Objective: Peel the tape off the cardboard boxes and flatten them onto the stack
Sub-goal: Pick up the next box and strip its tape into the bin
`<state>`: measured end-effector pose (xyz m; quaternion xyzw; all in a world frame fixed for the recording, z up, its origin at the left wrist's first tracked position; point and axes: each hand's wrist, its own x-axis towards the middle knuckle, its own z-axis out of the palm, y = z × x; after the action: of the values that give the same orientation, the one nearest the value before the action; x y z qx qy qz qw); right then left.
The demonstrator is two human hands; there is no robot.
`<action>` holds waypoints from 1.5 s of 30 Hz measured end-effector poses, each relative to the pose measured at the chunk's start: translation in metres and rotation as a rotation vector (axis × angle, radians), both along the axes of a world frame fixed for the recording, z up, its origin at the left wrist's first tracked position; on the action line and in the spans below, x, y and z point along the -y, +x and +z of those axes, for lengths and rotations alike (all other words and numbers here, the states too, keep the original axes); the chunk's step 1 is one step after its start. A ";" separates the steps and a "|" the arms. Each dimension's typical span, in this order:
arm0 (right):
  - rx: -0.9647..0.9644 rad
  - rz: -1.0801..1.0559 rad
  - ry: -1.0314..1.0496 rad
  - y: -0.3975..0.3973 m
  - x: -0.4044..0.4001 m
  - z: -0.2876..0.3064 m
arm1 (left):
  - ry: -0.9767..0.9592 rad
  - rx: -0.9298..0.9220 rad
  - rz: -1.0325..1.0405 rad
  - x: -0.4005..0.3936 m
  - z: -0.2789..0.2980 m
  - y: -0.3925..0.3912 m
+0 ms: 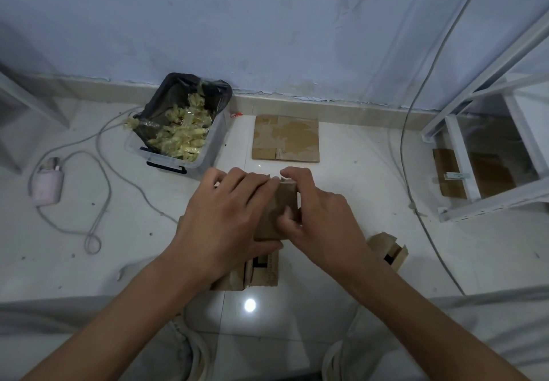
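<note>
On the pale tiled floor (341,154) by the wall I hold a small cardboard box (277,211) in front of me; my left hand (225,220) grips it, my right hand (315,211) pinches at its face, probably picking tape; next, flattening onto the stack (285,139) beyond.

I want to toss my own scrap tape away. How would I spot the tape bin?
Look along the wall's skirting. Left of the flat cardboard stands a clear plastic tub with a black liner, alone in holding crumpled yellowish tape.
</note>
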<state>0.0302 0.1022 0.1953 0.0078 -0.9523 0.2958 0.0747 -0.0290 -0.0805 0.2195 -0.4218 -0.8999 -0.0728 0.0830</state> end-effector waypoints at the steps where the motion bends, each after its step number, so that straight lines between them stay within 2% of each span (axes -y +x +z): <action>1: -0.020 0.004 0.053 0.000 -0.001 0.000 | -0.011 -0.010 0.000 -0.001 0.000 0.001; 4: -0.003 -0.005 0.181 -0.002 -0.009 -0.005 | -0.027 -0.021 0.021 0.000 0.001 0.000; 7: -0.022 -0.014 0.027 -0.004 -0.019 -0.005 | 0.005 0.009 0.057 0.004 0.005 -0.003; 10: -0.070 0.064 -0.087 -0.002 -0.022 -0.001 | 0.068 0.073 0.053 0.005 0.004 -0.004; 15: -0.110 0.147 -0.172 -0.008 -0.033 0.000 | 0.132 0.166 0.027 0.011 0.007 -0.011; 19: -0.107 0.168 -0.210 -0.007 -0.029 0.002 | 0.120 0.169 0.001 0.015 0.012 -0.015; 31: -0.027 0.199 0.072 -0.006 -0.030 0.004 | 0.005 0.096 -0.107 0.012 0.004 -0.008; 36: -0.135 0.173 0.094 -0.003 -0.026 0.004 | 0.001 0.091 -0.098 0.012 0.007 -0.011; 40: -0.263 0.210 0.323 0.000 -0.033 0.006 | -0.030 0.075 -0.118 0.010 0.005 -0.011; 45: -0.238 0.280 0.437 0.002 -0.029 0.005 | -0.096 0.057 -0.173 0.012 0.004 -0.013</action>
<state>0.0326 0.1315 0.2007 0.1898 -0.9677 0.0878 0.1409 -0.0416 -0.0929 0.2238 -0.4992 -0.8646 -0.0485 0.0306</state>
